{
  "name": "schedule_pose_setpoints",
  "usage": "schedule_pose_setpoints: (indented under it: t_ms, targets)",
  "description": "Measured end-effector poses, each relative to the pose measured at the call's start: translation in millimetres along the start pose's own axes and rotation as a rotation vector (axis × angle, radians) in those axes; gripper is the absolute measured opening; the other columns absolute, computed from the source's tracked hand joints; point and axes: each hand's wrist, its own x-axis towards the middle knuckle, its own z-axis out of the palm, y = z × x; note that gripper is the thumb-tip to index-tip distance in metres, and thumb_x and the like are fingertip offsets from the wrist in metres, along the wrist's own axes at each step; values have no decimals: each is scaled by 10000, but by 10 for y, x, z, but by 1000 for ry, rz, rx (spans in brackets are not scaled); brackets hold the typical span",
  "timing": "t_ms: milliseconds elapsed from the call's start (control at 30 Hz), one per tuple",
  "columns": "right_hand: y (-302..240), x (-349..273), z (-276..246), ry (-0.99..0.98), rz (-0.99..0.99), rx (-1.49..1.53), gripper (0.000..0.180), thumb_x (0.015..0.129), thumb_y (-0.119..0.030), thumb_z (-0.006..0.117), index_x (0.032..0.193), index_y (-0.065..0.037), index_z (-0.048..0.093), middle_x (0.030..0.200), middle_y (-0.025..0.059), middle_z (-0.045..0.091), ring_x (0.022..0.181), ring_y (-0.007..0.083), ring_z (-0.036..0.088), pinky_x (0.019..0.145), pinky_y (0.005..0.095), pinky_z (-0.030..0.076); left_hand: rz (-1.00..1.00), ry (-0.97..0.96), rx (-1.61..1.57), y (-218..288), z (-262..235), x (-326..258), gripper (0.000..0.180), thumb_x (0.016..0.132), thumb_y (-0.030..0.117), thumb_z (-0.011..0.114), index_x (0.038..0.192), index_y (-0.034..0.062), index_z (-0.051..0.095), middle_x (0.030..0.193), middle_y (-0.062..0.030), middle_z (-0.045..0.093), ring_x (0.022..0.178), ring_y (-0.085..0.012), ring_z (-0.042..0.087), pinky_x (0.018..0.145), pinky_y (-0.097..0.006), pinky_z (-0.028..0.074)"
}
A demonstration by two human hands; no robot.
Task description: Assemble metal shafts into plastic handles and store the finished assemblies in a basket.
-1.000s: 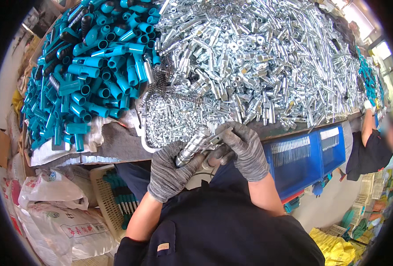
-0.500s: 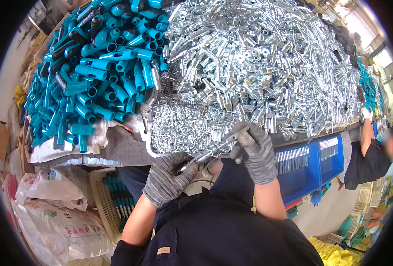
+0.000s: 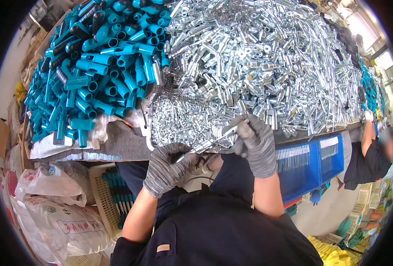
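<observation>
Metal rod (image 3: 207, 144), slim and silvery, sits at centre frame just below the worktop (image 3: 116, 144) edge, held between both gloved hands. Left hand (image 3: 165, 170): fingers clamped round its lower end. Right hand (image 3: 256, 142): fingers closed on the upper end, beside the tray of small metal bits (image 3: 178, 126). Risk, as a judgement: the rod hangs off the edge over the lap; a slack grip could drop it out of reach. Gloves may snag on the heap of silver parts (image 3: 258, 62). Hard to make out: rod's ends, buried in the gloves. Blue tubes (image 3: 99, 66) fill the upper left.
</observation>
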Motion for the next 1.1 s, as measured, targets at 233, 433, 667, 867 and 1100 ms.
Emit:
schedule_pose_setpoints:
  t_ms: [233,433,667,867,1100]
  targets:
    - [154,100,-94,-34,102,254,266,886,-324,632,952,-69,659,793,32,679,459,3,498,380,145,320,95,114,95,89,123,-22,207,810,158,693,905,-25,675,773,-90,684,709,-95,601,640,-282,485]
    - [171,119,-106,-59,106,365,222,894,-270,629,962,-61,653,838,50,693,460,-3,494,373,136,317,83,66,227,113,79,35,222,803,177,701,904,-18,670,774,-119,681,710,-123,617,652,-295,491]
    - [253,112,-110,-43,141,397,250,875,-290,657,965,-57,655,787,25,681,438,-4,485,361,140,307,120,113,328,150,96,-4,234,788,159,708,926,-25,665,778,-78,667,724,-104,597,656,-276,490]
    - [246,114,-65,3,190,413,264,870,-290,663,1002,-61,656,750,2,660,449,7,498,365,147,309,53,15,135,145,21,7,183,833,137,644,897,-33,660,736,-75,663,666,-108,583,610,-280,475]
    - [99,67,-93,-27,98,347,264,881,-290,646,995,-53,630,847,69,686,479,5,499,384,133,314,66,5,63,158,-6,-22,168,834,77,595,943,-45,636,773,-74,651,720,-99,576,646,-271,474]
